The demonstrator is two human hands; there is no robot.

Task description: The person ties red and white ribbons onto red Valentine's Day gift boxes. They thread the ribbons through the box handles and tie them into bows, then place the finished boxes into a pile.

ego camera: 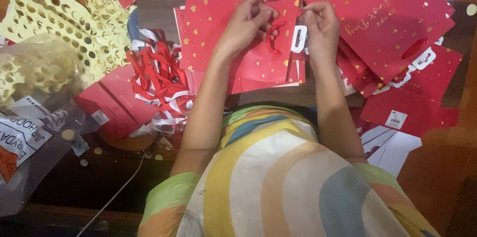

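Observation:
A red paper gift bag [258, 63] with gold hearts lies flat in front of me. My left hand [246, 20] pinches a red ribbon handle [272, 35] that loops over the bag's upper part. My right hand [322, 25] grips the bag's top edge by a white die-cut handle tab [299, 39], and its fingertips pinch the ribbon's other end. Both hands are close together above the bag.
A stack of finished red bags [397, 23] fans out to the right. A heap of red and white ribbons [159, 83] lies to the left, beside yellow punched paper sheets [49, 13] and a clear plastic bag [30, 132]. More red bags [112, 105] lie lower left.

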